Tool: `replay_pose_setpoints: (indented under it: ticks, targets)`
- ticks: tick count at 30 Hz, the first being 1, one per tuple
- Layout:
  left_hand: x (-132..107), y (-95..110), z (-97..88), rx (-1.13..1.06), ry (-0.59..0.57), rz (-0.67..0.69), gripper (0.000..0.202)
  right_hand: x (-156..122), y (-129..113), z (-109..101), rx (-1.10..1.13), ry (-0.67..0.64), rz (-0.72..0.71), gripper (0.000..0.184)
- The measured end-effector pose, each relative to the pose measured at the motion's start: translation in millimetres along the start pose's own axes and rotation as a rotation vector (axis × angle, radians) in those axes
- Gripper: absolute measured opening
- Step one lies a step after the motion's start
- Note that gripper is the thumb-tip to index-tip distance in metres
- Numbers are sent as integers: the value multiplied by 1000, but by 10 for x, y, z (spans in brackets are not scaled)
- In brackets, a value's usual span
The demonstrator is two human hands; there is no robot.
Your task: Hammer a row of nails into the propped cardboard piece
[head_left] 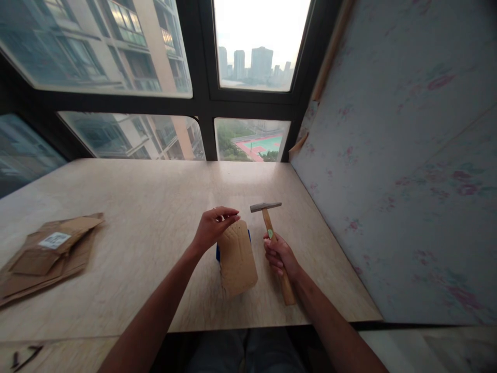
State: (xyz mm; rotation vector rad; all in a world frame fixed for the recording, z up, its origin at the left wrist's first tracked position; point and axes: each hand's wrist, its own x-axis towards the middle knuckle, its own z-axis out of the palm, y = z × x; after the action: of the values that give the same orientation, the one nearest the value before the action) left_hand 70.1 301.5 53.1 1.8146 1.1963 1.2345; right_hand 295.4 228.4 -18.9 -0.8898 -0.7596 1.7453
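My right hand [280,253] is wrapped round the wooden handle of a hammer [267,220], its metal head raised at the far end and a green sticker on the handle. To its left lies a piece of brown cardboard [238,261] with rough edges and small marks near its far end. Beneath the cardboard, blue edges of another object [218,253] peek out on both sides; most of it is hidden. My left hand [213,225] is over the cardboard's far left corner, thumb and fingertips pinched together. Whatever is between those fingertips is too small to make out.
Folded brown cardboard [58,248] with a white label lies on the left of the pale tabletop [155,207]. Dark-framed windows [202,103] stand beyond the far edge. A flower-patterned wall [407,155] borders the right side. Small dark items [29,357] sit at the lower left.
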Motion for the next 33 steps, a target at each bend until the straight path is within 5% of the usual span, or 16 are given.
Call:
replay_pose_setpoints:
  ticks: [21, 33]
  targets:
    - [-1, -170, -226, -35, -51, 80, 17, 28, 78, -13, -15, 2, -9, 41]
    - [-89, -103, -27, 30, -155, 105, 13, 21, 66, 5, -21, 15, 1, 44]
